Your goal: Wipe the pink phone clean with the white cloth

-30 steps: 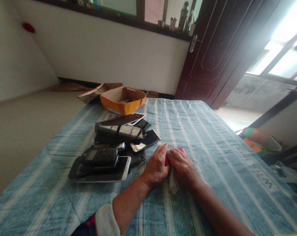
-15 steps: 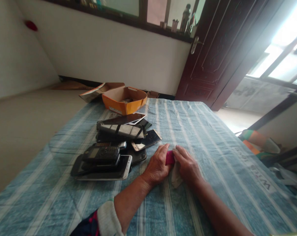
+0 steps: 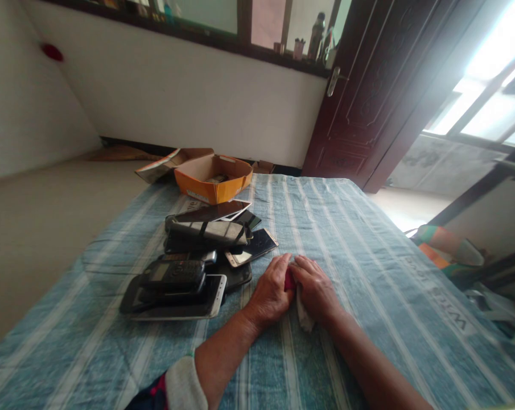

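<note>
My left hand (image 3: 273,289) is closed around a small pink object (image 3: 288,279), mostly hidden by my fingers, so its kind is unclear. My right hand (image 3: 316,289) presses a crumpled white cloth (image 3: 304,312) against that object, and the cloth hangs out below the palm. Both hands meet low over the striped blue cloth of the table. Left of them lies a heap of old phones: a smartphone with a gold rim (image 3: 252,247), a black keypad phone (image 3: 177,275) on top of a white-edged smartphone (image 3: 204,299), and several more dark ones behind.
An orange cardboard box (image 3: 212,185) with its lid folded back stands at the table's far end. The striped tablecloth (image 3: 368,273) stretches off to the right. Beyond are a dark red door (image 3: 368,85) and a window sill with a bottle (image 3: 316,37).
My right hand has slid left over the pink object, covering more of it and bringing the cloth along. My left hand keeps its grip. The view has shifted slightly.
</note>
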`<state>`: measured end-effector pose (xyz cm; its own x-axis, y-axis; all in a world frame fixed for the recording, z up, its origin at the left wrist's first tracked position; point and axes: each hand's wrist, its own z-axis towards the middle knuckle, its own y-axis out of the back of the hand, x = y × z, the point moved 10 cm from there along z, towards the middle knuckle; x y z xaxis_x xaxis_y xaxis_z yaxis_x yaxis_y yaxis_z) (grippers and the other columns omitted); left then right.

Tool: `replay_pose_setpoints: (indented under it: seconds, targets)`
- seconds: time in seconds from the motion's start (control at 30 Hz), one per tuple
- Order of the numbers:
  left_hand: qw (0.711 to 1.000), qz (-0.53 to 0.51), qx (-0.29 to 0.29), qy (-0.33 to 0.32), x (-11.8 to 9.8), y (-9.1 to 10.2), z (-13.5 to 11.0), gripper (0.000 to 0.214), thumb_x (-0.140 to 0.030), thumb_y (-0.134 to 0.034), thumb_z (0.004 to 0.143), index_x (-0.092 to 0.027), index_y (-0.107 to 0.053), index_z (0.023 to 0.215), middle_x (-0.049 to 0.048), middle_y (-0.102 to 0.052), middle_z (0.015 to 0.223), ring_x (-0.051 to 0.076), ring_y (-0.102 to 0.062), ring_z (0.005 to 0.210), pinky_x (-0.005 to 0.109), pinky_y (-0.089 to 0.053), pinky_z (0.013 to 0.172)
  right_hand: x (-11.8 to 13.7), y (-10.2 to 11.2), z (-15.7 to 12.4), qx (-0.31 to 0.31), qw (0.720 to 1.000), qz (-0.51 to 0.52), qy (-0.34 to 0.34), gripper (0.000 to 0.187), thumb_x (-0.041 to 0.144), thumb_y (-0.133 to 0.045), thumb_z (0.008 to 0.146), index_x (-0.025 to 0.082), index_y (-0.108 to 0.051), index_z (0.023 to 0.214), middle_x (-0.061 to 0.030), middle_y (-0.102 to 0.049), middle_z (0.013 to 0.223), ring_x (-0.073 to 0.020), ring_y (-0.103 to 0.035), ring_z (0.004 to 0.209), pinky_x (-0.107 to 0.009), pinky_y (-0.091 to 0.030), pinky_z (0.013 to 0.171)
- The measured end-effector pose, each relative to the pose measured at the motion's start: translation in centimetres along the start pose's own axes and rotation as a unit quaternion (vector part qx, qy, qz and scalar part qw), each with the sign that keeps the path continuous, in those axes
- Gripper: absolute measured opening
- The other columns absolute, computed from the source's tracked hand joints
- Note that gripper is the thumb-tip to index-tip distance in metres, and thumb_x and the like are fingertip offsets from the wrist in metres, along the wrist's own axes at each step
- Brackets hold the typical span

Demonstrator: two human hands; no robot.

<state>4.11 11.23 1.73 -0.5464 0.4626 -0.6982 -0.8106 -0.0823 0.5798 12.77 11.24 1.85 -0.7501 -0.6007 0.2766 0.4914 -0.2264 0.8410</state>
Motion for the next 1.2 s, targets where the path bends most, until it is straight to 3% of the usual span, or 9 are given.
replay_pose_setpoints:
  seconds: [0.27,0.57,0.73,0.87,0.93,1.03,1.2]
  targets:
    - [1.0,0.025,-0.004,-0.003,0.4,-0.3,-0.2,0.064,-0.008,-0.057,0.072,-0.014,-0.043,0.134,0.0157,-0.055,0.13,0.028,-0.05,0.126,0.05,-0.043,0.108,-2.4,0.3,0.4,-0.03,0.998,-0.045,-0.031,0.035,0.005,-0.041,0.087,0.022,-0.069,0.1,-0.0062,-0.066,0.115,-0.0213,-0.058,0.112,-0.035,-0.047,0.098]
    - [0.999,0.039,0.013,-0.004,0.3,-0.4,-0.2,0.067,-0.005,-0.058,0.069,-0.013,-0.043,0.134,0.0176,-0.052,0.133,0.029,-0.048,0.129,0.051,-0.041,0.11,-6.0,2.1,-0.9,-0.086,0.991,-0.041,-0.094,0.042,0.005,-0.036,0.083,0.019,-0.065,0.109,-0.0089,-0.066,0.114,-0.0206,-0.063,0.104,-0.032,-0.052,0.087]
    - [1.0,0.021,0.018,0.007,0.4,-0.3,-0.2,0.061,-0.01,-0.058,0.073,-0.009,-0.045,0.132,0.0191,-0.053,0.132,0.03,-0.049,0.128,0.05,-0.041,0.109,-2.8,3.8,-1.4,-0.148,0.988,0.028,-0.039,0.042,0.006,-0.035,0.087,0.016,-0.055,0.123,-0.0118,-0.063,0.12,-0.0203,-0.059,0.115,-0.035,-0.051,0.095]
    - [0.999,0.029,0.024,0.006,0.1,-0.1,-0.1,0.058,-0.011,-0.056,0.075,-0.009,-0.045,0.132,0.0189,-0.053,0.131,0.028,-0.049,0.127,0.05,-0.042,0.109,1.9,2.8,-1.2,-0.088,0.993,0.034,0.077,0.031,0.009,-0.04,0.091,0.016,-0.061,0.113,-0.0136,-0.063,0.119,-0.0219,-0.058,0.115,-0.038,-0.049,0.099]
    - [0.999,0.036,0.023,0.005,0.0,0.0,0.0,0.056,-0.009,-0.053,0.075,-0.008,-0.046,0.13,0.0194,-0.055,0.13,0.028,-0.051,0.126,0.049,-0.043,0.108,2.8,2.1,-1.2,-0.059,0.992,0.023,0.108,0.027,0.012,-0.044,0.091,0.016,-0.062,0.112,-0.0133,-0.064,0.117,-0.0243,-0.056,0.116,-0.044,-0.045,0.103]
    - [0.999,0.041,0.019,0.002,-0.1,0.0,0.0,0.056,-0.008,-0.054,0.074,-0.009,-0.047,0.129,0.0186,-0.056,0.128,0.028,-0.052,0.124,0.049,-0.044,0.108,1.6,1.7,-1.3,-0.063,0.994,-0.013,0.09,0.03,0.01,-0.045,0.089,0.017,-0.064,0.112,-0.012,-0.065,0.119,-0.0257,-0.055,0.118,-0.048,-0.042,0.105]
    - [0.999,0.053,0.01,-0.004,0.1,-0.1,-0.1,0.058,-0.007,-0.056,0.072,-0.009,-0.047,0.129,0.0187,-0.056,0.129,0.029,-0.052,0.125,0.05,-0.043,0.108,-1.4,2.0,-1.5,-0.095,0.994,-0.047,0.023,0.041,0.001,-0.04,0.082,0.019,-0.067,0.107,-0.0102,-0.066,0.115,-0.024,-0.056,0.115,-0.043,-0.046,0.101]
